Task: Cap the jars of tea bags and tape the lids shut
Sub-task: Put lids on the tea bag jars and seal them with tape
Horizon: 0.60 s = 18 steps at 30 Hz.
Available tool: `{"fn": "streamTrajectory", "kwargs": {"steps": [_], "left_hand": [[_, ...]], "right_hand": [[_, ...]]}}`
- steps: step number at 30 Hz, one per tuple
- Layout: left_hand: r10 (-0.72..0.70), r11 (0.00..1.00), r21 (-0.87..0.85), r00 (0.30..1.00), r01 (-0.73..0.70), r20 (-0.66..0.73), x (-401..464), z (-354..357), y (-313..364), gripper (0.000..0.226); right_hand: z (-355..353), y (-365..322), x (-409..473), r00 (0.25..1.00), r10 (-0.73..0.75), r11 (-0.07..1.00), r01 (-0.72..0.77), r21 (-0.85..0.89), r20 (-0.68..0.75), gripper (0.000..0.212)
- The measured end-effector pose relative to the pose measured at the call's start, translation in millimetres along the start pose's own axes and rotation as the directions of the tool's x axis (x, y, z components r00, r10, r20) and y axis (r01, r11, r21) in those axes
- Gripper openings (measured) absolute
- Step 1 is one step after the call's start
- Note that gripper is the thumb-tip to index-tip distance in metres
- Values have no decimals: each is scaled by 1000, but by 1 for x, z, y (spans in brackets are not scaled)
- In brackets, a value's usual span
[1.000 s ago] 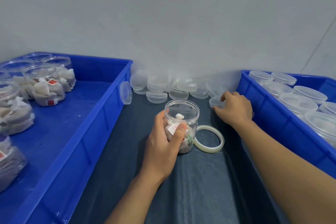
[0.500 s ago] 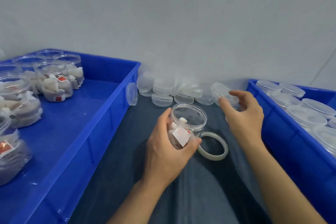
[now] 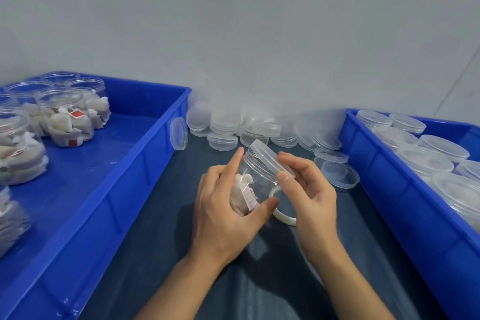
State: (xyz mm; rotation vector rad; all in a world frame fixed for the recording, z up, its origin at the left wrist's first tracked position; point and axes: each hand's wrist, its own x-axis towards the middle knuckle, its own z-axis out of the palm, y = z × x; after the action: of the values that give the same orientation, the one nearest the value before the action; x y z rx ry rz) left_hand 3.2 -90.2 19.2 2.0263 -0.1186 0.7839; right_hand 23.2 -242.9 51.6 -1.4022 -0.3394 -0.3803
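My left hand [image 3: 223, 205] grips a clear jar of tea bags [image 3: 255, 182], lifted off the cloth and tilted to the right. My right hand [image 3: 309, 189] pinches a clear lid [image 3: 270, 157] and holds it slanted against the jar's open mouth. A roll of tape [image 3: 284, 217] lies on the dark cloth under my hands, mostly hidden by them.
A blue bin [image 3: 145, 158] at the left holds several open jars of tea bags [image 3: 68, 122]. A blue bin [image 3: 405, 195] at the right holds several capped jars [image 3: 426, 161]. Loose lids [image 3: 226, 127] are piled along the wall, and two lids [image 3: 337, 174] lie near my right hand.
My right hand picked a lid from the pile and brought it to the jar's mouth. My left hand lifted the jar and tilted it toward the lid.
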Motion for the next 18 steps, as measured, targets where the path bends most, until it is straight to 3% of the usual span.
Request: {"fn": "streamTrajectory", "kwargs": {"steps": [11, 14, 18], "left_hand": [[-6, 999, -42, 999, 8, 46, -5, 0, 7, 92], [-26, 998, -58, 998, 30, 63, -6, -2, 9, 93], [-27, 999, -17, 998, 28, 49, -6, -1, 10, 93]], "right_hand": [[-7, 4, 3, 994, -27, 999, 32, -42, 105, 29], [-3, 2, 2, 993, -35, 999, 38, -25, 109, 38], [-1, 3, 1, 996, -44, 998, 48, -49, 73, 32]]}}
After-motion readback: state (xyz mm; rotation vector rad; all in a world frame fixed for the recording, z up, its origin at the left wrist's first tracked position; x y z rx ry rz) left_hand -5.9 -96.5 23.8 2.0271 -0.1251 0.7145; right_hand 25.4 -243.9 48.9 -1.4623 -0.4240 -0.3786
